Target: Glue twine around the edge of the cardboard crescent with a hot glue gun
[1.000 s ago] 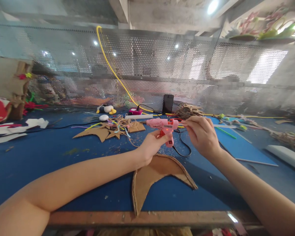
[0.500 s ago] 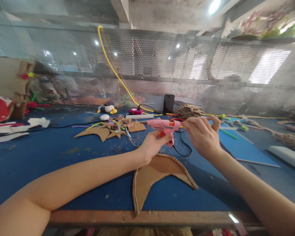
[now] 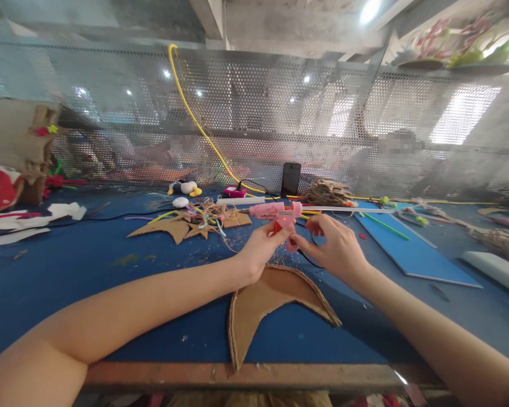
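Note:
A pink hot glue gun (image 3: 271, 211) is gripped in my left hand (image 3: 261, 249), its nozzle pointing left and a small red light lit on its side. From its rear a long whitish glue stick (image 3: 343, 210) juts out to the right. My right hand (image 3: 337, 243) is just right of the gun's handle, fingers bent and apart, with the thumb tip at the handle; whether it touches I cannot tell. Below both hands, a crescent-shaped layered cardboard piece (image 3: 258, 305) lies on the blue table (image 3: 152, 311).
Behind the gun lie cardboard cutouts (image 3: 165, 228) with tangled twine (image 3: 220, 212). A dark phone (image 3: 290, 179) stands upright beside a twig bundle (image 3: 328, 193). At right are a blue board (image 3: 402, 249) and a white block (image 3: 496, 271). A perforated metal screen (image 3: 254, 124) closes the back.
My right hand has left the rear of the glue gun and come down and left to its handle. The long glue stick now shows behind the gun, which has shifted slightly left.

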The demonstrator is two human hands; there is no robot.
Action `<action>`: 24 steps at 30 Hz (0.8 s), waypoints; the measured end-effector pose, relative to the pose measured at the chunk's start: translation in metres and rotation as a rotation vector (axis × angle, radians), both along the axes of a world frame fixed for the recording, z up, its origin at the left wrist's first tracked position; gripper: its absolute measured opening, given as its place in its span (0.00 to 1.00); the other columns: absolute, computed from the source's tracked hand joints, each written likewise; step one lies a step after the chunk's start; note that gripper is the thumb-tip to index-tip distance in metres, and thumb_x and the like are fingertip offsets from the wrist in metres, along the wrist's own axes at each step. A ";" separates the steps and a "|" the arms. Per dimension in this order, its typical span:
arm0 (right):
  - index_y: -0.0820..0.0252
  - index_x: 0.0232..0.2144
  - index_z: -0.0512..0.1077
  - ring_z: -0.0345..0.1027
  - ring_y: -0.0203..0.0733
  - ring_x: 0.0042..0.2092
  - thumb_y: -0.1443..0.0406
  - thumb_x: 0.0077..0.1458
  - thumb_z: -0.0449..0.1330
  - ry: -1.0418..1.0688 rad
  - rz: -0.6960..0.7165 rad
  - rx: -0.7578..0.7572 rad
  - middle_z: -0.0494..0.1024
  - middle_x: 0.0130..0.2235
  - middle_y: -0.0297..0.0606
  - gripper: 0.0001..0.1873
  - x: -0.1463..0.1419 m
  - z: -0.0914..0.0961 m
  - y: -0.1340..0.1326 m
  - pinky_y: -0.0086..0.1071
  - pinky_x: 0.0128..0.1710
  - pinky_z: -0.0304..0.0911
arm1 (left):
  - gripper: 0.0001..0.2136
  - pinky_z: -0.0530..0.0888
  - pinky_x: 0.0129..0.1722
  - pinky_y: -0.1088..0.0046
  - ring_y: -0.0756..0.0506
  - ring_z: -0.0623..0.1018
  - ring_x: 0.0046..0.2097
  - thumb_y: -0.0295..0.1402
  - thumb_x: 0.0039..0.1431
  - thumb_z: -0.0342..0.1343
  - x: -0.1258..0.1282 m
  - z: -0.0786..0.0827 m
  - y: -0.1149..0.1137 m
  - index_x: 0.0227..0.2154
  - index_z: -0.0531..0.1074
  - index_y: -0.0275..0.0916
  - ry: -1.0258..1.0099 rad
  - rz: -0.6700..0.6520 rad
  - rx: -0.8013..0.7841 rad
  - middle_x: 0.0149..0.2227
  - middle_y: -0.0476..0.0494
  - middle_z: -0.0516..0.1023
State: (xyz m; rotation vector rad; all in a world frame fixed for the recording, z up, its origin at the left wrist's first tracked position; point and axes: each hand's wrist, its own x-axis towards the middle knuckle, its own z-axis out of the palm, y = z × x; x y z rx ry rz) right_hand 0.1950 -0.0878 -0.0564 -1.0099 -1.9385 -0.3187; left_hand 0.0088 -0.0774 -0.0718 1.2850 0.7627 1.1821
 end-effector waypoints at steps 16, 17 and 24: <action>0.54 0.42 0.63 0.67 0.39 0.35 0.55 0.61 0.58 0.594 0.342 -0.471 0.72 0.37 0.36 0.12 -0.018 -0.021 0.014 0.36 0.34 0.64 | 0.15 0.65 0.59 0.64 0.42 0.73 0.56 0.31 0.58 0.59 0.005 0.011 -0.011 0.48 0.76 0.38 0.119 -0.053 0.021 0.54 0.40 0.78; 0.53 0.40 0.63 0.67 0.40 0.35 0.55 0.61 0.57 0.590 0.274 -0.424 0.71 0.36 0.35 0.11 -0.012 -0.020 0.019 0.37 0.35 0.64 | 0.15 0.65 0.59 0.64 0.41 0.73 0.57 0.30 0.57 0.57 0.003 0.012 -0.010 0.48 0.76 0.37 0.172 -0.012 0.001 0.55 0.39 0.77; 0.53 0.36 0.62 0.60 0.39 0.29 0.51 0.54 0.61 0.414 -0.189 -0.313 0.68 0.29 0.31 0.16 0.022 -0.004 0.031 0.36 0.30 0.58 | 0.12 0.65 0.61 0.56 0.38 0.72 0.55 0.26 0.55 0.52 -0.044 0.021 0.008 0.39 0.79 0.39 1.027 -0.134 0.457 0.47 0.42 0.79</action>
